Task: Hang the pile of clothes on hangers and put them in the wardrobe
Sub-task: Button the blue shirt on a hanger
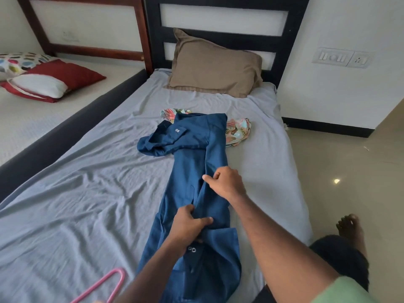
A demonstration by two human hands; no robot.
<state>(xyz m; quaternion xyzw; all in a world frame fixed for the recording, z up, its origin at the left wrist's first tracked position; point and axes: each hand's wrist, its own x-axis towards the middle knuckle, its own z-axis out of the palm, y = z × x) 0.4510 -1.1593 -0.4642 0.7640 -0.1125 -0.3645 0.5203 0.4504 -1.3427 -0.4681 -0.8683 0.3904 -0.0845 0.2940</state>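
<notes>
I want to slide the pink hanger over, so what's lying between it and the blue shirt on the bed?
In the head view, only wrinkled grey bedsheet lies between the pink hanger and the blue shirt.

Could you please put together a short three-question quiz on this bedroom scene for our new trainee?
1. True or false: both hands grip the dark blue cotton shirt lying on the grey bedsheet.
2. Which thing lies partly under the shirt's far end? A) a folded red towel B) a floral patterned garment C) a black leather belt
3. Fill in: the pink plastic hanger lies on the bed to the ___ of the shirt.

Key:
1. True: the left hand and the right hand both pinch its fabric.
2. B
3. left
</notes>
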